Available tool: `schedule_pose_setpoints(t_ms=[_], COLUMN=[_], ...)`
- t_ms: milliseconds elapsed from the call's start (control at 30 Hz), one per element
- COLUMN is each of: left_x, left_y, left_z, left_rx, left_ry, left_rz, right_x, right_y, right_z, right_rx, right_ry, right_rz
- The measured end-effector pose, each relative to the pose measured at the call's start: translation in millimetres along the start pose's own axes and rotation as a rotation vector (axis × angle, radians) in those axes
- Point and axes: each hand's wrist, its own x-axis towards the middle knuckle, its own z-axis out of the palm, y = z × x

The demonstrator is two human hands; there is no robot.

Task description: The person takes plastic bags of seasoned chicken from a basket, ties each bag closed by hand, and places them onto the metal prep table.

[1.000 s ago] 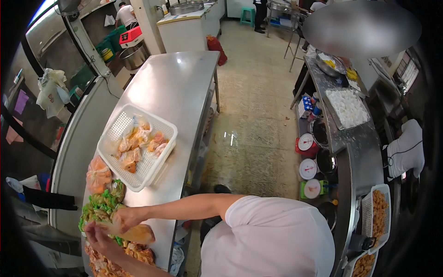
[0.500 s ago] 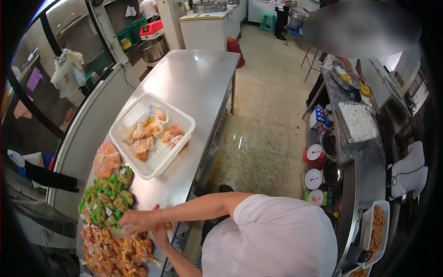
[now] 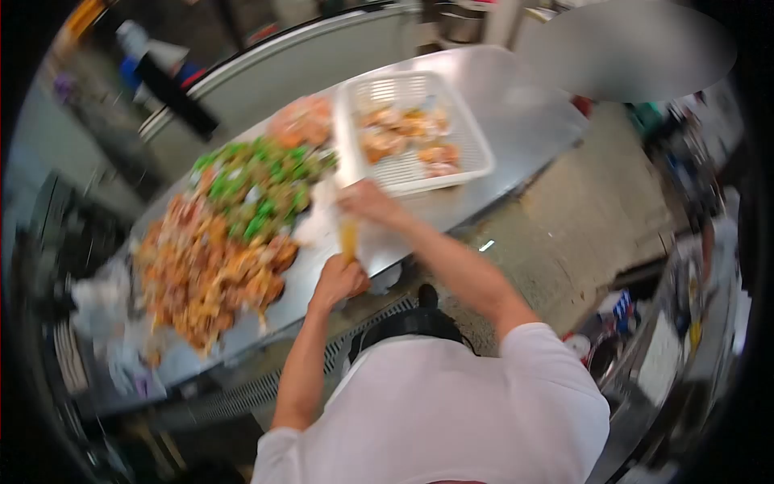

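Left hand [image 3: 339, 281], near center of frame: fist closed round yellowish bag [image 3: 348, 239]. Right hand [image 3: 368, 202], just above it in frame: fingers gripping bag's upper end, exact finger placing blurred. Bag stretched between my hands, by near edge of metal table [image 3: 524, 137]. Upper center: white basket [image 3: 481, 149] with orange bundles [image 3: 384, 143] inside. Pinkish-orange bag [image 3: 301, 121] just left of basket. Left of center: green pile [image 3: 262, 181], touching orange-brown pile [image 3: 201, 266] below.

Right hand [image 3: 371, 202] shifted from green-topped bags [image 3: 262, 181] to just beside white basket [image 3: 350, 137]. Left hand [image 3: 343, 281] now apart from right, nearer bench edge [image 3: 322, 321], yellowish strip [image 3: 348, 239] between them. View swung round, blurred.
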Motion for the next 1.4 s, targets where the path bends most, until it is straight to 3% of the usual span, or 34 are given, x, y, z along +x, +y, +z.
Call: schedule_pose_setpoints(t_ms=[33,67,133,233,267,333,400,433,467,500,567,600,633,667,733,767,900,1000,1067,1100,1133,1167,1200,1233,1300,1367,1400], left_x=[4.2,1.4,0.6,3.6,4.4,4.9,6.3,4.7,3.4,3.9,7.5,7.9,-3.2,-1.9,-3.5,-5.2,-14.9,-7.1,-2.2,9.2,8.1,11.1,9.2,7.7,-3.5,-4.4,-9.7], left_y=[-15.3,-20.1,-22.1,-15.1,-8.7,6.0,-2.8,-9.0,-18.0,-30.4,-40.0,-42.5,-20.0,-16.9,-16.8,-23.3,-13.4,-33.6,-26.7,-45.8,-46.5,-47.0,-43.8,-50.3,-37.1,-23.6,-17.3], left_z=[-9.2,-22.8,-48.1,-62.5,-64.7,-71.8,-77.5,-72.2,-59.5,-37.1,-22.1,-21.2,-30.0,-29.5,-26.8,-34.7,-27.4,-17.7,-32.9,-39.2,-45.7,-42.7,-42.2,-48.3,-59.1,-63.3,-63.1], left_rx=[0.129,0.160,0.235,0.318,0.322,0.344,0.362,0.385,0.402,0.495,0.169,0.010,-0.376,-0.524,-0.816,-0.857,-0.963,-0.943,-1.274,-1.203,-1.135,-0.785,-0.396,0.167,0.474,0.143,-0.069], left_ry=[0.026,0.058,0.105,0.089,0.075,0.034,0.069,0.174,0.268,0.514,0.458,0.436,0.364,0.376,0.414,0.450,0.397,0.397,0.307,0.386,0.366,0.570,0.602,0.547,0.170,-0.082,-0.165], left_rz=[0.128,0.143,0.199,0.172,0.178,0.198,0.064,0.112,0.165,0.392,0.328,0.284,-0.105,-0.039,0.090,-0.001,-0.004,-0.006,-0.033,-0.046,0.053,0.065,0.058,0.220,0.248,0.174,0.187], right_x=[-2.0,-4.3,-13.9,-35.7,-43.2,-31.3,-14.5,-8.8,-6.4,-5.4,-7.3,-14.7,-26.4,-40.0,-75.4,-86.9,-95.2,-98.7,-104.3,-106.3,-101.1,-94.6,-88.0,-78.2,-54.0,-24.6,-4.1], right_y=[-9.8,-0.3,-24.2,-93.2,-80.8,-61.6,-38.5,-32.6,-33.7,-37.2,-26.9,-17.1,-9.1,-7.0,-52.5,-69.4,-45.1,-34.7,-10.6,-14.6,-11.2,-2.7,-20.6,-27.0,-41.9,-56.5,-27.1], right_z=[-28.6,-37.3,-48.5,1.8,18.7,35.0,32.6,26.5,20.4,15.4,38.5,60.1,82.2,98.6,97.2,95.3,102.2,106.2,118.9,113.0,103.2,94.6,73.3,57.1,30.9,12.6,33.9], right_rx=[-0.043,0.024,-0.153,-0.704,-0.659,-0.813,-0.448,-0.260,-0.119,0.023,0.259,0.156,0.056,-0.037,-0.111,-0.147,-0.180,-0.159,-0.045,-0.112,-0.178,-0.205,-0.274,-0.321,-0.341,-0.285,-0.003], right_ry=[-0.133,-0.099,0.068,0.172,-0.060,-0.385,-0.622,-0.724,-0.667,-0.607,-0.354,-0.335,-0.325,-0.317,-0.305,-0.305,-0.277,-0.311,-0.080,-0.139,-0.238,-0.348,-0.465,-0.559,-0.671,-0.715,-0.720], right_rz=[0.056,0.086,-0.011,-0.514,-0.563,-0.446,-0.262,-0.163,0.006,0.176,0.383,0.183,-0.018,-0.218,-0.134,-0.096,-0.020,-0.187,-0.453,-0.310,-0.319,-0.311,-0.154,-0.144,-0.261,-0.524,-0.430])
